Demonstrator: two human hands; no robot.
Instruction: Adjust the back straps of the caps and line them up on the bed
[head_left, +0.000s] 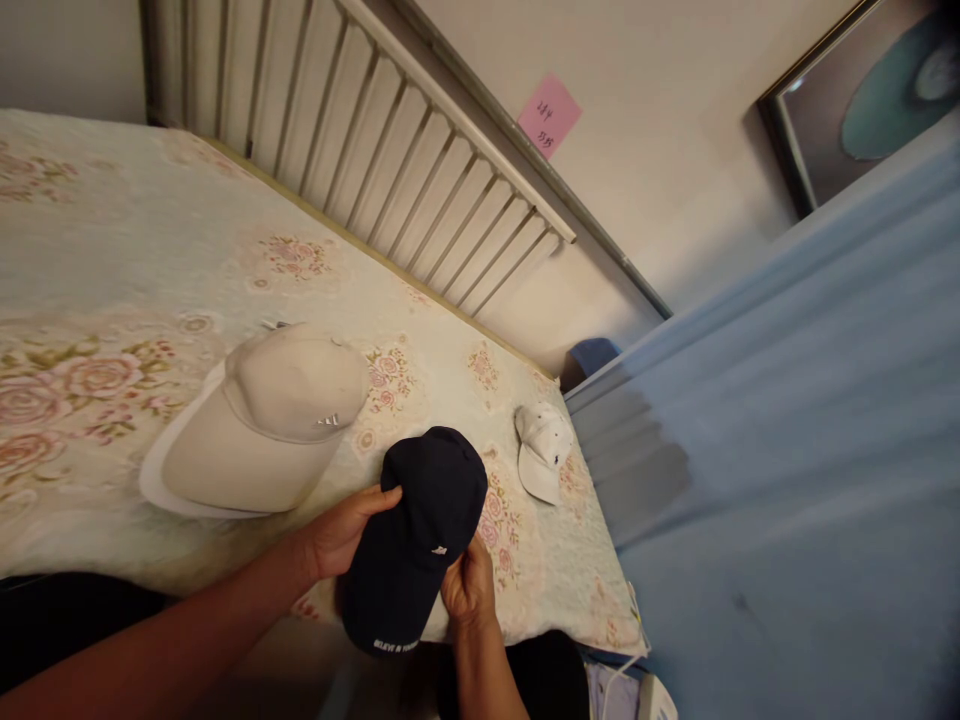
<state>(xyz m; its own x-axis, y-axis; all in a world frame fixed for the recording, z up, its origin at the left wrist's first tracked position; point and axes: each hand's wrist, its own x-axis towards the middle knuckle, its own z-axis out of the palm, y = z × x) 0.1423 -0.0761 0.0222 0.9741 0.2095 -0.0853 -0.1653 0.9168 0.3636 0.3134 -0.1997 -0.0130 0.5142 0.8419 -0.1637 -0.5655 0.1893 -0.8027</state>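
Observation:
A dark navy cap (pixel 420 530) with small white lettering on its brim lies at the near edge of a bed. My left hand (pixel 345 528) grips its left side, fingers curled over the crown. My right hand (pixel 466 588) holds its right side near the brim, fingers closed on the fabric. A large beige cap (pixel 262 430) rests on the bed just left of it. A small white cap (pixel 541 450) lies to the right, near the bed's edge.
The bed has a pale floral cover (pixel 112 300). A slatted headboard (pixel 390 130) leans along the wall, with a pink sticky note (pixel 549 114) above. A blue curtain or sheet (pixel 795 450) fills the right. A framed picture (pixel 862 100) hangs at top right.

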